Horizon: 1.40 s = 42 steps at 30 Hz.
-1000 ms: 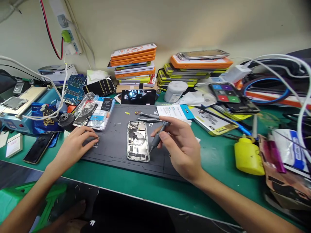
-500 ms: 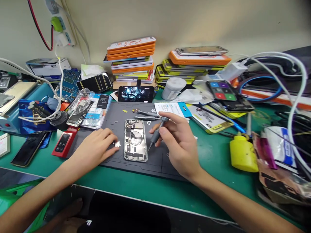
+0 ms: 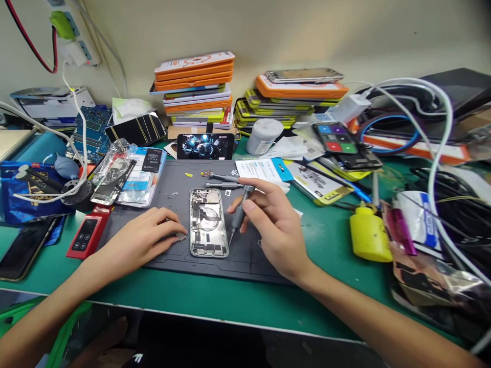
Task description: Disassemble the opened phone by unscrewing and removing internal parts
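Note:
A smartphone [image 3: 209, 223] lies on the dark grey mat [image 3: 245, 266] with its back off and its inner parts bare. To its left, my left hand [image 3: 155, 232] rests low over the mat, fingertips closed on a small metal plate [image 3: 181, 236], partly covered by the fingers. My right hand [image 3: 278, 225] grips a grey precision screwdriver [image 3: 239, 214], index finger resting on its end cap. The thin tip points down just beside the phone's right edge. Beyond the phone lie more screwdrivers [image 3: 220, 182] and tiny loose parts [image 3: 172, 194].
A lit phone [image 3: 205, 146] stands propped behind the mat, before stacked orange boxes [image 3: 194, 76]. On the left are a red device [image 3: 89, 233] and a dark phone [image 3: 27, 249]. At right stand a yellow bottle [image 3: 370, 234] and looping white cables [image 3: 441, 168].
The camera view has swung slightly to the right. Between my left fingertips the metal plate has turned and shows less of its bright face. My right hand keeps the screwdriver near the phone's edge.

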{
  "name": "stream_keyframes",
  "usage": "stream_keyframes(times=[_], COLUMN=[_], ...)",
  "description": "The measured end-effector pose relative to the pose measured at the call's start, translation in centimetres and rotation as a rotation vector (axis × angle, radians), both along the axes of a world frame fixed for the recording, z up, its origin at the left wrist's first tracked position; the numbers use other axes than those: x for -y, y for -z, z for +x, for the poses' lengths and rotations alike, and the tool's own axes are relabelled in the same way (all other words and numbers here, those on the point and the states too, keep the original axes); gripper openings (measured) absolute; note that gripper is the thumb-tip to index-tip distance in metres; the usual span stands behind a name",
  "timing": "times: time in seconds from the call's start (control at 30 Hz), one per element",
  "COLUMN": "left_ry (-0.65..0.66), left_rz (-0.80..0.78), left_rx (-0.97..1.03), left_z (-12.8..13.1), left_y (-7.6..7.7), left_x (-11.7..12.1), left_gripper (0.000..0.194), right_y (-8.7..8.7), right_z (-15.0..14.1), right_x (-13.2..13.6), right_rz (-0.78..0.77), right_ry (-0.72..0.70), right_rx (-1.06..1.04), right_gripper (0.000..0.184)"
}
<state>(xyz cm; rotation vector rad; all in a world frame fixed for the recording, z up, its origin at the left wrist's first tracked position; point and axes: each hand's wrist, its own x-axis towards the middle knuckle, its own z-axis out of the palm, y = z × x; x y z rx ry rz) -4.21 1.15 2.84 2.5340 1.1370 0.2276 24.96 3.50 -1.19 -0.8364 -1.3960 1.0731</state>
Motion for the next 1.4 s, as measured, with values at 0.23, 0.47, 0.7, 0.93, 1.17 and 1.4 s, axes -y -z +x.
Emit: stream_keyframes(times=[0.23, 0.47, 0.7, 0.93, 1.17, 1.4], left_ry=[-0.175, -0.242, -0.305, -0.212, -0.182, 0.089], left_rz=[0.121, 0.250, 0.162, 0.206, 0.248, 0.579], left_rx=[-0.032, -0.064, 0.051, -0.031, -0.067, -0.106], left_z=[1.1, 2.0, 3.2, 4.4, 4.0, 3.0], left_y=[0.3, 1.6, 0.9, 1.5, 1.4, 1.4], left_x=[1.0, 2.5, 1.9, 1.7, 1.6, 1.1], left_gripper=[0.025, 0.028, 0.019, 0.013, 0.020, 0.023], right_y=[0.1, -0.2, -0.3, -0.2, 0.2, 0.2], right_z=[0.1, 0.0, -0.1, 0.0, -0.1, -0.3], right_x=[0.0, 0.1, 0.1, 0.2, 0.1, 0.2], right_rz=[-0.014, -0.057, -0.053, -0.028, -0.030, -0.081], right_ry=[0.006, -0.003, -0.010, -0.011, -0.022, -0.036], right_rx=[0.005, 0.016, -0.008, 0.013, 0.027, -0.002], right_gripper=[0.032, 0.031, 0.030, 0.029, 0.030, 0.028])
